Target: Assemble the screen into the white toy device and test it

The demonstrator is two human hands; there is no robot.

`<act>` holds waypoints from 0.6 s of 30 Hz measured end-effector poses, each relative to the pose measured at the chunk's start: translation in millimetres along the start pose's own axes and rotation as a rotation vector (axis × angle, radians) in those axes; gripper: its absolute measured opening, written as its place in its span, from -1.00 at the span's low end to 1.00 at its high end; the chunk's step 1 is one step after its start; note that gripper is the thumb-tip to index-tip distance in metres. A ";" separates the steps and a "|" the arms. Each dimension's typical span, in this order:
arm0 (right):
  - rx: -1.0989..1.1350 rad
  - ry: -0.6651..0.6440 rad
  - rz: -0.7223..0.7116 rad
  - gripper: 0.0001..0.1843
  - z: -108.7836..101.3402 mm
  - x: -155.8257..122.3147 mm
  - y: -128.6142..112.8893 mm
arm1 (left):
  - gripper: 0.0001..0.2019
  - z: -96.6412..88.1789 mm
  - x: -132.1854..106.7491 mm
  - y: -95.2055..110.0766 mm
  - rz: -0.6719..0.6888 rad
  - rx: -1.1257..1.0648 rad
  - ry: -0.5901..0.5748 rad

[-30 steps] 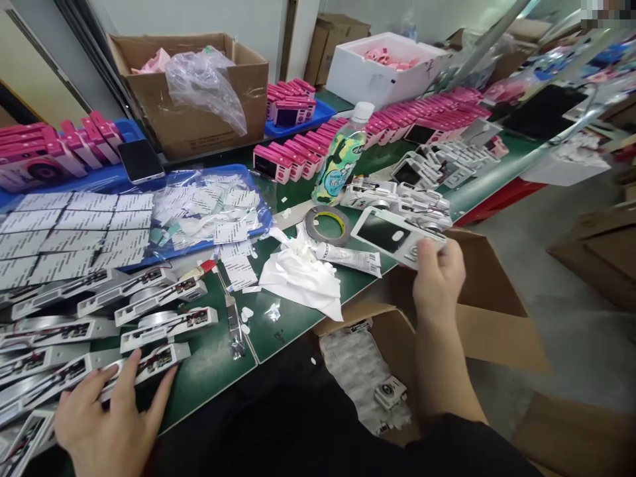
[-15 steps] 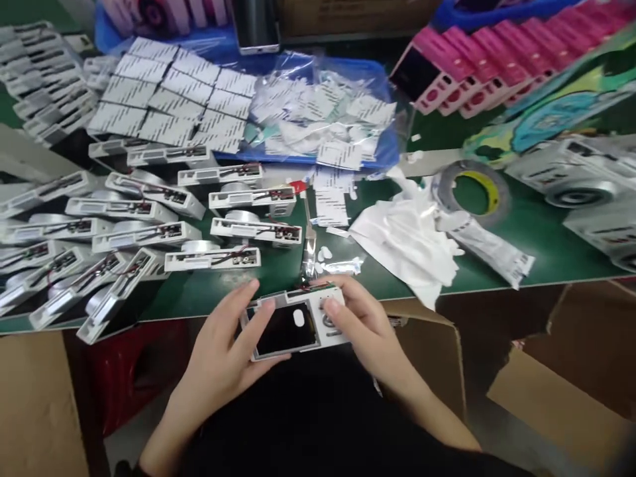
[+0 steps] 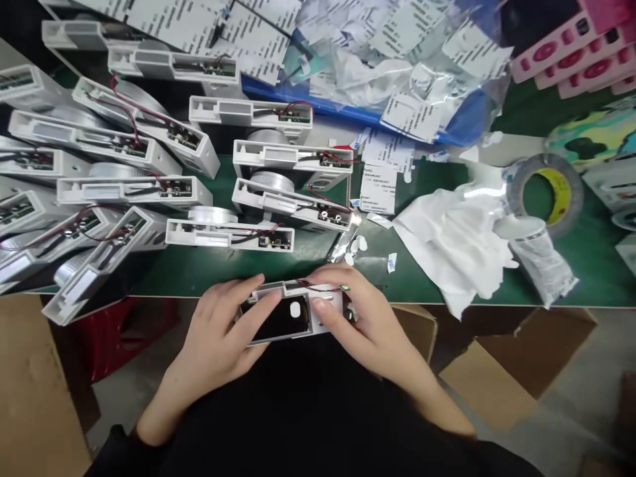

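A white device housing (image 3: 278, 318) with a dark screen is held between my two hands above my lap, just in front of the table edge. A white oval patch lies on its screen, and thin red and black wires run along its open upper side. My left hand (image 3: 223, 324) grips the left end, with its thumb along the screen's top corner. At the right end my right hand (image 3: 365, 324) is wrapped round the housing, its thumb pressing on the white face beside the screen. Similar open white housings (image 3: 228, 235) with wires and silver round parts stand on the table ahead.
A blue tray (image 3: 342, 109) holds plastic film and printed backing sheets. Further right lie a white cloth (image 3: 447, 238), a roll of grey tape (image 3: 521, 175) and a small white packet (image 3: 544, 262). Pink devices (image 3: 571, 56) stand at the back right. Cardboard boxes (image 3: 517, 371) sit below the table.
The view has come closer and tipped downward. The housing has tilted in my hands so that more of its wired upper side shows; both hands keep their hold.
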State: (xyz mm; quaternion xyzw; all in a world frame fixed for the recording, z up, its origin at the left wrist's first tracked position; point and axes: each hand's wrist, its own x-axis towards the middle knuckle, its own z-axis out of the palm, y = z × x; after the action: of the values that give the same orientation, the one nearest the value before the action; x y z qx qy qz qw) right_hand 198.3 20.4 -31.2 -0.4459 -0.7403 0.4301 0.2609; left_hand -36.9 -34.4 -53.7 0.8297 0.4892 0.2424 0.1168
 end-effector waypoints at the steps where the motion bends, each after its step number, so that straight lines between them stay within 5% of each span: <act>1: 0.008 -0.009 0.017 -0.82 -1.0 0.8 0.4 | -0.52 0.7 0.4 -0.2 -0.012 -0.020 0.007; 9: 0.087 -0.030 0.083 -0.83 -4.9 6.1 7.5 | -0.37 2.4 8.1 -5.5 -0.036 -0.062 -0.023; 18: 0.108 -0.014 0.135 -0.83 -5.5 8.8 10.6 | -0.46 6.0 14.3 -12.6 0.010 -0.026 0.014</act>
State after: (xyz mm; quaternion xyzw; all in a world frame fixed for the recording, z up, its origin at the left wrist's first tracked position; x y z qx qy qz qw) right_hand 203.0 32.9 -37.6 -0.4771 -0.6860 0.4893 0.2496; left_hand -37.5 -15.5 -60.1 0.8288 0.4826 0.2551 0.1228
